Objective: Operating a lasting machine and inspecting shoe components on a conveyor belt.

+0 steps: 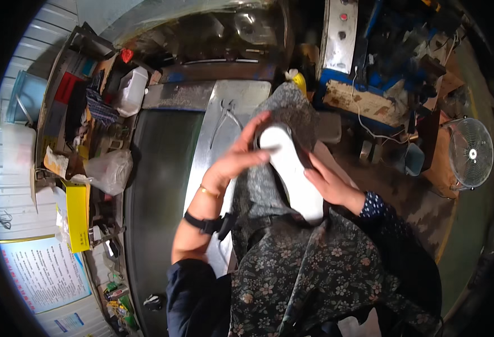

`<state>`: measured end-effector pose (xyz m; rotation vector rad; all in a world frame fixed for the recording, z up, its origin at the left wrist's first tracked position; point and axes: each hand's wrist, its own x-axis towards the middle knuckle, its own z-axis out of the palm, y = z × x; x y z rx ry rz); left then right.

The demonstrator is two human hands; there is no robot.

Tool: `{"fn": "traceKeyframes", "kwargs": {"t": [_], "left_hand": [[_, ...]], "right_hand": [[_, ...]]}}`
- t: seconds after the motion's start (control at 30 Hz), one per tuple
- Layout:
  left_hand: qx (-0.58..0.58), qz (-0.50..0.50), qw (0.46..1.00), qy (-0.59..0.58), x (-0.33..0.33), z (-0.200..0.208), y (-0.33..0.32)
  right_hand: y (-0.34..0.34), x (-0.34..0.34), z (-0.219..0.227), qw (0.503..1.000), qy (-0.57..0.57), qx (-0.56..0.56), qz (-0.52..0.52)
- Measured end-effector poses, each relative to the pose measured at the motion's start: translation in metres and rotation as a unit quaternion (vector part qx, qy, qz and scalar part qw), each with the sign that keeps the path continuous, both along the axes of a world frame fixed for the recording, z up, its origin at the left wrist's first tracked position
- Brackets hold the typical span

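A shoe with a white sole (pixel 293 173) lies bottom up over my lap, its dark edge showing along the sides. My left hand (pixel 240 158) grips one end, thumb across the sole and fingers round the far edge, slightly blurred. On the opposite side my right hand (pixel 332 184) is closed along the edge, fingertips against the white surface. Beneath the shoe is a grey patterned cloth (pixel 258 188), and a dark floral apron (pixel 309 264) covers my lap. Left of the shoe, long-handled pincers (pixel 224 121) rest on a metal bench top (pixel 205 151).
A dark conveyor belt (pixel 160 196) runs along the left. Beyond it stands a cluttered shelf with a yellow box (pixel 77 216) and a clear plastic bag (pixel 109 171). Blue machinery (pixel 351 84) with a loose white cable stands at far right, near a round fan (pixel 472 153).
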<state>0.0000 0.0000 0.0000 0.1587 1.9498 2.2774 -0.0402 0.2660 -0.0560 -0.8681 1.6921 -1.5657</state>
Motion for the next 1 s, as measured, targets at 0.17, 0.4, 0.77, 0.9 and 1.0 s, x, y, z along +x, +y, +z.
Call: {"fn": "traceKeyframes", "kwargs": {"t": [0.17, 0.4, 0.77, 0.9, 1.0], "left_hand": [[-0.090, 0.395, 0.913, -0.049, 0.025, -0.023, 0.068], [-0.529, 0.250, 0.810, -0.042, 0.033, -0.002, 0.038], [-0.289, 0.345, 0.888, 0.098, 0.084, -0.052, 0.091], [-0.060, 0.300, 0.952, 0.031, 0.044, -0.025, 0.058], [0.165, 0.209, 0.962, -0.058, 0.019, -0.003, 0.038]], "right_hand": [[-0.029, 0.010, 0.026, 0.999, -0.013, -0.003, -0.045], [-0.050, 0.041, 0.021, 0.993, 0.061, 0.037, -0.099], [-0.031, 0.046, -0.007, 0.967, 0.223, -0.031, -0.120], [-0.014, 0.045, 0.005, 0.978, 0.206, -0.020, -0.030], [-0.020, 0.007, 0.028, 0.992, 0.120, 0.014, 0.030]]}}
